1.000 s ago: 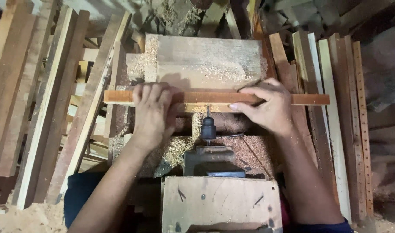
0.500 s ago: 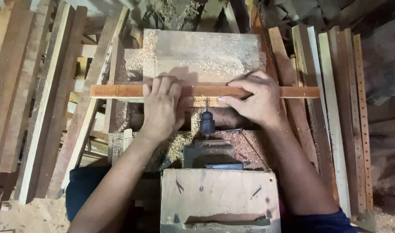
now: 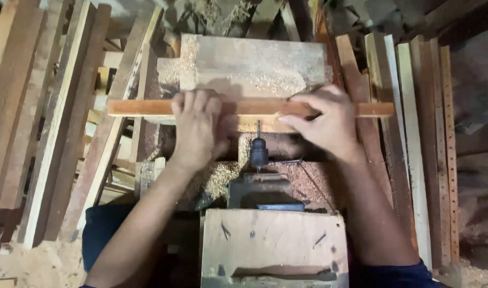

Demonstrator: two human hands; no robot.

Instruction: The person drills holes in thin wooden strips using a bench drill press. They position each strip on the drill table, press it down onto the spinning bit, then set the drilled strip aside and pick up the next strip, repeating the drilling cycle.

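Clearly, the wooden strip [image 3: 249, 108] was held crosswise on the sawdust-covered wooden table [image 3: 254, 64], lying flat and level, its ends reaching out past the table on both sides. It was pressed down by both hands. The left hand [image 3: 197, 128] was laid flat over it, fingers together and curled over the far edge. The right hand [image 3: 324, 125] was bent over it, with the fingertips pinched on the strip near its middle. Neither hand was closed fully around the wood; it was only clamped against the table.

Just in front of the strip, between the two hands, a drill bit [image 3: 258, 128] in a dark chuck [image 3: 258, 152] was pointed at the near edge. Whether the tip was touching the wood could not be told. The chuck was carried by a dark metal machine body [image 3: 260, 192] behind a wooden box [image 3: 273, 248].

Several risks could be judged from this. The right fingertips were placed very near the bit, so a slip could bring them onto it. If the strip was pushed unevenly, it could be twisted, and the hole could be driven crooked or the thin bit snapped. Loose sawdust under the strip could let it slide. Many planks [image 3: 46, 106] were leaned around, well apart from the hands.
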